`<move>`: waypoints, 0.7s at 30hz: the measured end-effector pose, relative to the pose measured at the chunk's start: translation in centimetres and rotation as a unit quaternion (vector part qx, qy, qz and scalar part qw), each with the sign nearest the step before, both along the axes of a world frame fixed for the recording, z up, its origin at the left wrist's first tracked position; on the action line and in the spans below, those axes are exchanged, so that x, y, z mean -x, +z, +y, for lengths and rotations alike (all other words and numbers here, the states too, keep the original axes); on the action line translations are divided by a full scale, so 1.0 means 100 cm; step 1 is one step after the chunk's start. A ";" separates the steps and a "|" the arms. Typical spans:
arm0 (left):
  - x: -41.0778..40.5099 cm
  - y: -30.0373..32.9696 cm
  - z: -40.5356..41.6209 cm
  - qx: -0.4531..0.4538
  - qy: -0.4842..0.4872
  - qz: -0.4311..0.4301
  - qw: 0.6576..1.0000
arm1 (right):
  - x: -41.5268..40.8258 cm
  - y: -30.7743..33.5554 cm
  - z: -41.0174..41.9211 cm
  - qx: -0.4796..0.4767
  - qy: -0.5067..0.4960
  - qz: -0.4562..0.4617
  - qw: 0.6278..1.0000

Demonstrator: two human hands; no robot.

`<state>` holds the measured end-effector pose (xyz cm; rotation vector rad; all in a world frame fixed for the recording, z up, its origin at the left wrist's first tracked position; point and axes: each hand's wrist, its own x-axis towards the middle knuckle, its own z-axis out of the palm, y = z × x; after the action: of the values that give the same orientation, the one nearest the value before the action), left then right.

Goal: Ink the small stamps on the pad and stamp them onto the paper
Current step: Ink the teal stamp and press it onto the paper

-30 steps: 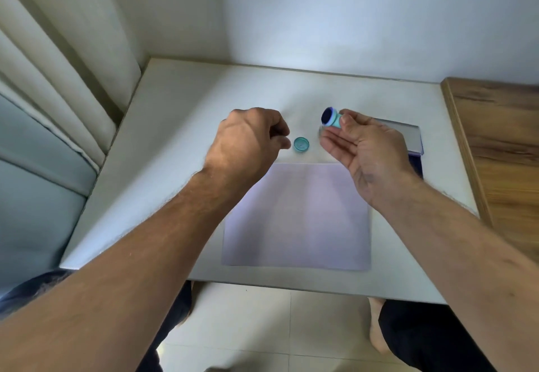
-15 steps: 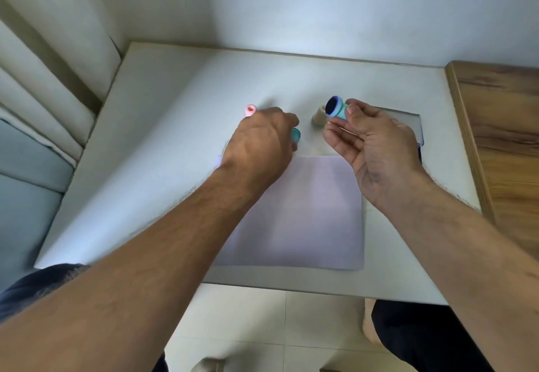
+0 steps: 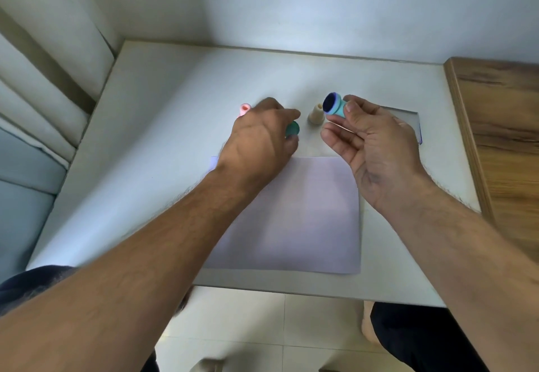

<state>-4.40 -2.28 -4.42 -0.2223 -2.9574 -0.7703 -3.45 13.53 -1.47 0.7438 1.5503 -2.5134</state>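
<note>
Stamps come uncapped: the right hand [image 3: 376,150] pinches a smooth teal plastic stamp [image 3: 335,106], its round dark-inked face tilted up, above the desk [image 3: 175,126] at 1 o'clock of the matte lilac paper [image 3: 306,220]; the left hand [image 3: 259,141] grips its teal cap [image 3: 292,130], likely to set aside; pressing to paper or pad [image 3: 408,120] seems next

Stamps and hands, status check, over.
Right hand pinches teal stamp, inked face up. Left hand grips teal cap. Paper unstamped. Beige stamp and pink stamp stand by; nothing blocking.
</note>
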 end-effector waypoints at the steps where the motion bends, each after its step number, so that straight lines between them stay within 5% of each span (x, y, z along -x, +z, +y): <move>1: 0.000 0.004 0.001 -0.039 0.013 -0.001 0.999 | 0.001 -0.001 -0.001 0.006 0.006 0.003 1.000; 10: 0.001 0.032 -0.005 -0.343 0.145 -0.057 0.926 | 0.009 0.001 -0.020 0.049 0.059 0.096 0.992; 21: 0.009 0.036 -0.018 -0.636 0.102 -0.104 0.758 | 0.013 0.005 -0.031 0.074 0.040 0.092 0.992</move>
<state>-5.34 -4.10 -0.85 0.2961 -1.8310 -2.5346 -4.79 10.40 -0.96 0.4332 1.3935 -2.6641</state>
